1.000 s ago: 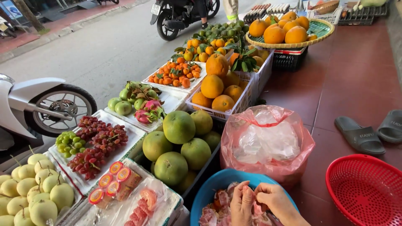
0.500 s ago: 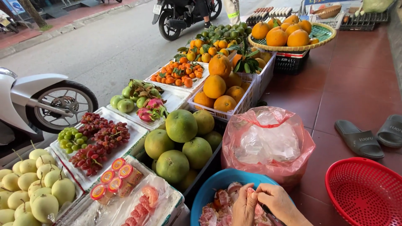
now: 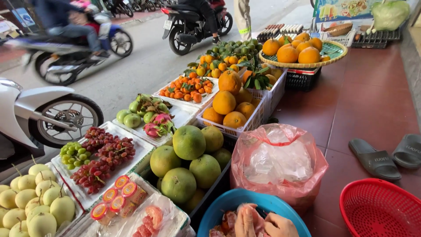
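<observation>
At the bottom edge of the head view, my left hand (image 3: 245, 222) and my right hand (image 3: 280, 227) are together over a blue bowl (image 3: 228, 205). Both press on pink peeled fruit pieces (image 3: 221, 221) lying in the bowl. The lower parts of both hands are cut off by the frame, so the grip is not clear. Just behind the bowl stands a pink plastic bag (image 3: 280, 160) stuffed with clear plastic bags.
Green pomelos (image 3: 188, 162), trays of grapes (image 3: 98, 158), pears (image 3: 33, 199), oranges (image 3: 228, 105) and tangerines (image 3: 186, 87) fill the left side. A red basket (image 3: 380, 210) and grey sandals (image 3: 388, 153) lie on the red tiles at right. A white scooter (image 3: 39, 114) is parked; motorbikes pass on the street.
My hands have slid lower in the frame over the bowl. A rider on a motorbike has come into view on the street at upper left.
</observation>
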